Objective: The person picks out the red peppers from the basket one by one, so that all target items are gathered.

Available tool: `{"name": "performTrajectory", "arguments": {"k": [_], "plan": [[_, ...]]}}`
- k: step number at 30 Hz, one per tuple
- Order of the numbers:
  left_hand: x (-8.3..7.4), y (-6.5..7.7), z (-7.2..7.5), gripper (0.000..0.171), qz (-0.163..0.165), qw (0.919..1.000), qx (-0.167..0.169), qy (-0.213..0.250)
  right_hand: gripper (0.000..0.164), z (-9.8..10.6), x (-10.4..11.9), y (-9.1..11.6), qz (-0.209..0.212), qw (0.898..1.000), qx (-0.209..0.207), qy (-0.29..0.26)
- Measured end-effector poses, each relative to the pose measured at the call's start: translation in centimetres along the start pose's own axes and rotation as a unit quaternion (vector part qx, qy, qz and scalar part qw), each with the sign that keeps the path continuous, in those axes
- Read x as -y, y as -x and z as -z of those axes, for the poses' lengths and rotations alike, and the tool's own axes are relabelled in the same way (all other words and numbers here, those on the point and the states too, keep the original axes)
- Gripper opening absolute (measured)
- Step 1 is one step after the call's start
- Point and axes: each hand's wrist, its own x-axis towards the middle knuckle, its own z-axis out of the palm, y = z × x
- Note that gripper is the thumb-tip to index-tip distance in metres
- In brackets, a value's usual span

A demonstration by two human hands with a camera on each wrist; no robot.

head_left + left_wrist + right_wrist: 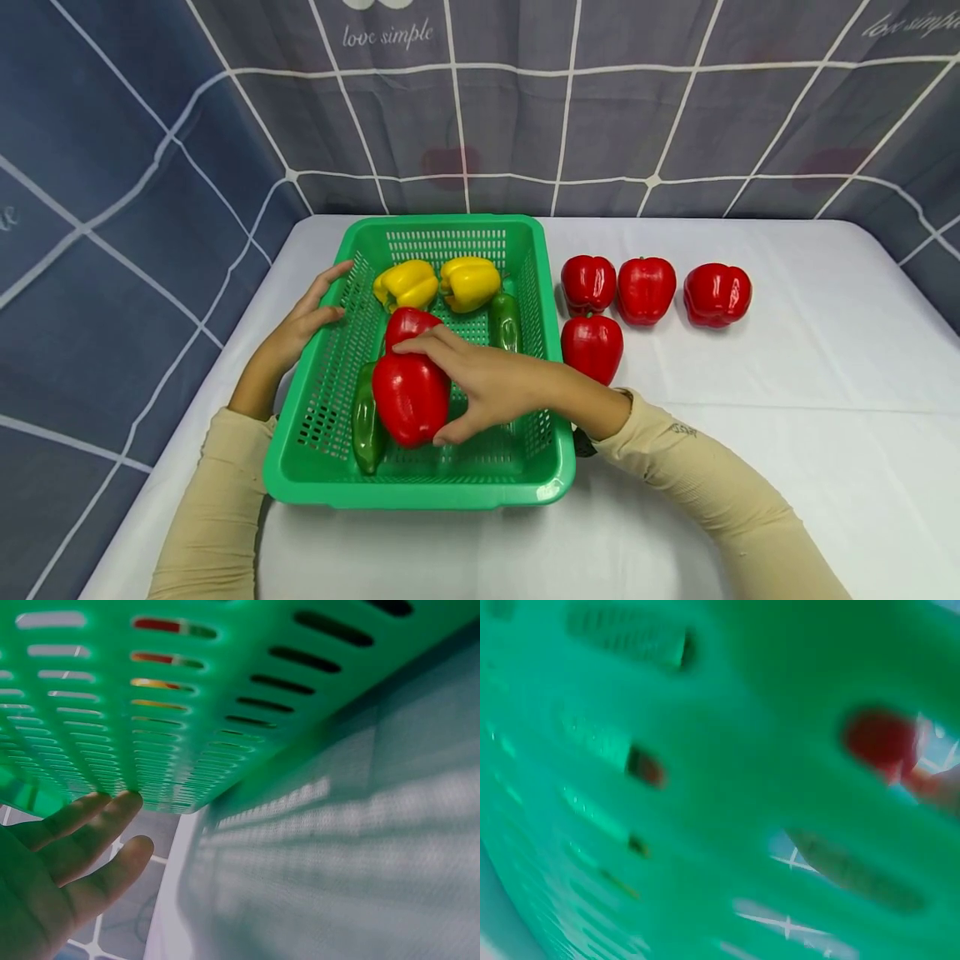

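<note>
My right hand (487,379) reaches over the green plastic basket (420,495) and holds a red bell pepper (411,400), thumb at its near side and fingers at its far side. In the right wrist view, the basket wall blocks most of the sight, with a bit of red pepper (881,742) showing through a slot. My left hand (296,325) touches the basket's left rim. The left wrist view shows its fingers (112,817) extended against the outer wall. Inside the basket, another red pepper (408,323) lies just beyond the held one.
The basket also holds two yellow peppers (408,285) and two long green vegetables (367,425), (506,323). Several red bell peppers (647,290) stand on the white-covered table (787,450) to the right of the basket. A grey checked cloth (510,125) hangs behind.
</note>
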Motion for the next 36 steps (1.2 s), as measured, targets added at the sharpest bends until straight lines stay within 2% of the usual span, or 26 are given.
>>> {"name": "performTrajectory", "arguments": {"k": [11, 17, 27, 36], "plan": [[0.2, -0.2, -0.1, 0.064, -0.003, 0.9999, 0.003, -0.015, 0.089, 1.7, 0.3, 2.2, -0.016, 0.998, -0.061, -0.011], [0.2, 0.0, -0.2, 0.062, 0.001, 1.0, 0.004, -0.007, 0.088, 2.4, 0.1, 3.5, -0.03, 0.996, -0.084, -0.012], [0.1, 0.0, -0.1, 0.061, -0.006, 1.0, 0.007, 0.001, 0.089, 3.1, -0.4, 4.7, -0.04, 0.994, -0.101, -0.027], [0.4, 0.2, 0.2, 0.061, -0.005, 1.0, 0.002, 0.001, 0.087, 4.0, -0.5, 5.6, -0.038, 0.993, -0.11, 0.012]]}}
